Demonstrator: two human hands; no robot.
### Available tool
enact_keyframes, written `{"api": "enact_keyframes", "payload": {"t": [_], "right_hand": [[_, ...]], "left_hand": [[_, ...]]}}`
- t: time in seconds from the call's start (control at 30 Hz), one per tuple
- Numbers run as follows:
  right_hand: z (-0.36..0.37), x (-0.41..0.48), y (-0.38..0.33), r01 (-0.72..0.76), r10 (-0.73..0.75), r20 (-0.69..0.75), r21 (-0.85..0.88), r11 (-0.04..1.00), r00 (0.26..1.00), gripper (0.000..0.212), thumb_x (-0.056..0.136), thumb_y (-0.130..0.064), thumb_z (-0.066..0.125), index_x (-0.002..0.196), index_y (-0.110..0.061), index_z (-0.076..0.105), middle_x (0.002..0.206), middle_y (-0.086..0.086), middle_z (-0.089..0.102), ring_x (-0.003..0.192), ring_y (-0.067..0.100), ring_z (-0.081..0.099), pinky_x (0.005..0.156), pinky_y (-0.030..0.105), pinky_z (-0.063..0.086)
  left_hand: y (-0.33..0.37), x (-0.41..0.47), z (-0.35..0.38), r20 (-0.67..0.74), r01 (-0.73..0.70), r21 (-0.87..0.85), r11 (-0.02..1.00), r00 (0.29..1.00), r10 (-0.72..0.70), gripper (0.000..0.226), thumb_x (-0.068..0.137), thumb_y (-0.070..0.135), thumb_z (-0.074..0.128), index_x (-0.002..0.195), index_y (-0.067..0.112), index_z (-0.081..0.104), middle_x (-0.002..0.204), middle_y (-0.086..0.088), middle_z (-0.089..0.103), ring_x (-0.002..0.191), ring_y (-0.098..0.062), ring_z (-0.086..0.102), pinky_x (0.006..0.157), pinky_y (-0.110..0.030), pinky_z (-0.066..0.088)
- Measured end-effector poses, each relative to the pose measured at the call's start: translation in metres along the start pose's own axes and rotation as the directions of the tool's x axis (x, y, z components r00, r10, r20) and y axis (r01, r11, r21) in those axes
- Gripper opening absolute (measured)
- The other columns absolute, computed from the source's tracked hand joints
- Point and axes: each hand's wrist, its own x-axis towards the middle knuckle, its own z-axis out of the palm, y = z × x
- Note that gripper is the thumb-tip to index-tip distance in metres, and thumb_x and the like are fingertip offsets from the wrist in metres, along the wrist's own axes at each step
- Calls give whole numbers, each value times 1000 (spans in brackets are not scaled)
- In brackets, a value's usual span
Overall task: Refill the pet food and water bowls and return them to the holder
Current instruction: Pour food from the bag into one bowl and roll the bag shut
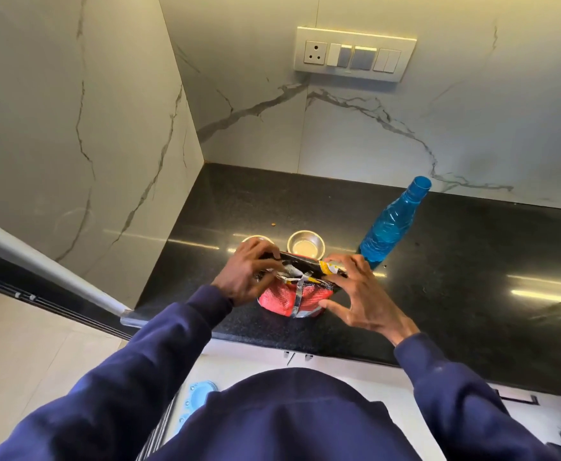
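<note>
In the middle of the frame, a red food bag (284, 298) stands upright on the black table (455, 261), near its front edge. The person holds it with both hands at the top. The left hand (247, 276) is at the left end of the bag's dark upper edge, and its fingers (265, 252) are curled over this edge and grasp it. The right hand (355, 294) is at the right end. Its fingers (339, 261) lie bent on the yellow-and-black top, and the thumb presses on the red side, so this hand also grasps the bag. The top of the bag is crumpled, with silver inner foil showing between the hands.

Just behind the bag, a steel bowl (306, 247) sits on the table. Its inside looks pale, but I cannot tell if this is content or a reflection. To the left of it, a second bowl (255, 239) is mostly hidden behind the left hand, and only its rim shows.

To the right of the bowls, a blue bottle (392, 224) stands upright, near the right hand but not touching it. One small brown crumb (273, 224) lies on the table behind the bowls. A switch panel (355, 54) is on the marble wall in the upper right of the frame.
</note>
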Motion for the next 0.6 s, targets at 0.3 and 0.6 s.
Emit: {"api": "enact_keyframes", "payload": {"t": [0.3,0.6], "right_hand": [[16,6,-19,-63,50,-259,-43,997,964,31,83,-14,78,113,-13,73,98,3,74,93,21,63,80,39,47],[15,15,-20,-104,68,-223,-150,983,972,13,92,-21,74,97,-17,62,80,3,72,72,21,60,72,36,33]], "left_hand": [[13,1,24,58,-64,135,989,997,57,36,99,42,56,126,23,70,147,-14,51,138,-36,45,112,-54,39],[12,19,28,10,-114,181,977,993,115,11,96,16,65,96,8,72,98,-12,71,90,-31,66,83,-47,56]]}}
